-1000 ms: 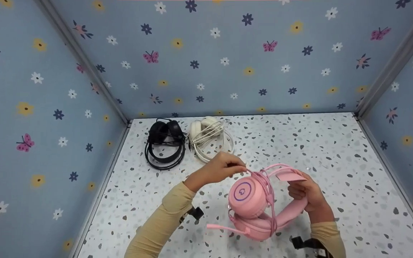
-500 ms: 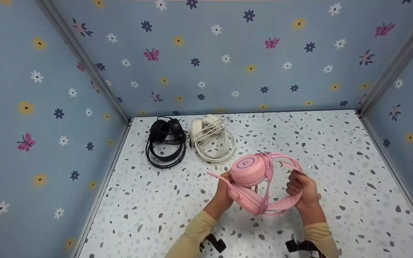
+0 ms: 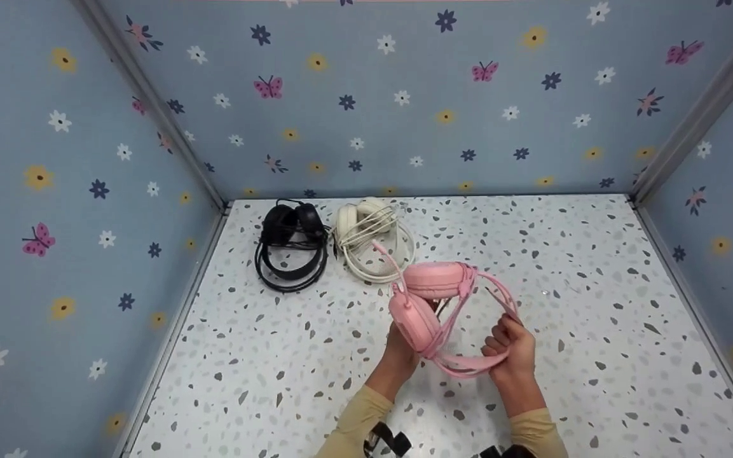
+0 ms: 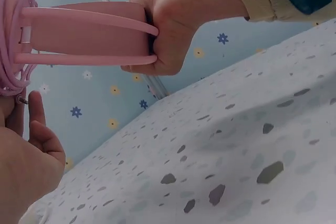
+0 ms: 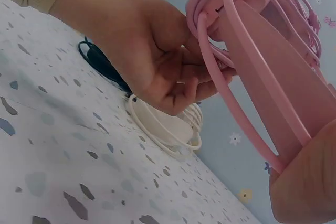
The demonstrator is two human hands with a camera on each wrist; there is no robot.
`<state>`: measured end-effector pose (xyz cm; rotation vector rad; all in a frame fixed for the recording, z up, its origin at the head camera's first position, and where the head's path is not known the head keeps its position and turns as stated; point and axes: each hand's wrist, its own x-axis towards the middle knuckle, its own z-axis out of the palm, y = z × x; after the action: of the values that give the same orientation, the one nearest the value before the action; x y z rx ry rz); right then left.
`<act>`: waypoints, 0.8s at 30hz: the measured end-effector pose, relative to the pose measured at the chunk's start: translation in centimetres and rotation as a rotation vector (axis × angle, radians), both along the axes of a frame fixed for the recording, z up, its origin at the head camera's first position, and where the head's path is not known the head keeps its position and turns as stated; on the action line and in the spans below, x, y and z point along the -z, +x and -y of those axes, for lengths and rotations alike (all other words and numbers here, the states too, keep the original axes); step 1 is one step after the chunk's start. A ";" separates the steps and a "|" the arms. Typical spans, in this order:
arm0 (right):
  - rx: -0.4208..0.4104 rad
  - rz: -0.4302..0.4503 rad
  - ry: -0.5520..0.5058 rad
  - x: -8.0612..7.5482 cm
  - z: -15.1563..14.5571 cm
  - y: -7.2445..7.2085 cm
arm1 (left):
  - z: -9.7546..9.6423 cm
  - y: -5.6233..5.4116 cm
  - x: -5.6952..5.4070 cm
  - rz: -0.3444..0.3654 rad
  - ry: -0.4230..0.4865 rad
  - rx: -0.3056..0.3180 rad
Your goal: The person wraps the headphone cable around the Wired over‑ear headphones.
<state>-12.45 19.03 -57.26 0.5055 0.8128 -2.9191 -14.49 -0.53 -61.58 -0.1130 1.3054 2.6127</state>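
A pink headset (image 3: 435,280) with a microphone boom is held above the table in the head view, its cable wound around it near the ear cups. My right hand (image 3: 513,350) grips the headband (image 5: 273,72), fingers curled round it. Below the ear cups is my left hand (image 3: 401,346), its fingers mostly hidden from above. In the right wrist view, the left hand (image 5: 157,51) has bent fingers at the wound pink cable (image 4: 11,35), seemingly pinching it. A small metal plug tip (image 4: 22,99) shows by those fingers in the left wrist view.
Black headphones (image 3: 293,273) and white headphones (image 3: 372,273), both with bundled cables, lie at the back left of the speckled white table (image 3: 264,381). Blue flowered panels (image 3: 404,127) wall the table at the back and both sides.
My left hand has moved from the cable's upper side to beneath the ear cups. The headset has tilted, swinging its microphone boom upward, and shifted slightly left with my right hand still gripping the headband.
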 end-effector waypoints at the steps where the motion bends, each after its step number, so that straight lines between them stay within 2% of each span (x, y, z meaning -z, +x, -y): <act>1: 0.028 0.033 0.002 0.1 0.3 0.1 | 0.2 -0.1 0.3 -0.073 -0.011 0.019; 2: 0.054 0.062 0.001 0.2 0.6 0.2 | 0.5 -0.1 0.5 -0.135 -0.026 0.040; 5: 0.120 0.124 0.010 0.5 1.4 0.5 | 1.3 0.0 0.9 -0.261 0.033 0.129; 10: 0.175 0.168 0.077 0.7 2.1 1.1 | 2.2 0.6 0.6 -0.381 0.174 0.303; 11: 0.182 0.173 0.090 0.8 2.3 1.3 | 2.2 0.7 0.6 -0.400 0.194 0.323; 13: 0.199 0.164 0.118 0.9 2.6 1.8 | 2.0 1.0 0.4 -0.412 0.211 0.320; 16: 0.222 0.148 0.171 1.1 3.2 2.5 | 1.1 0.9 -0.1 -0.353 0.209 0.254; 19: 0.199 0.119 0.279 1.4 3.8 3.0 | 0.1 0.1 -0.5 -0.223 0.191 0.153; 22: 0.123 0.079 0.449 2.0 4.0 3.0 | -0.5 -1.4 -0.2 -0.089 0.247 0.089; 24: 0.060 0.066 0.582 2.4 3.9 2.7 | -0.6 -2.8 0.3 -0.027 0.324 0.084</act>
<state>-9.75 15.11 -59.67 0.6613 1.6670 -2.6601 -17.25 0.03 -61.88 0.0300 0.8565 2.7184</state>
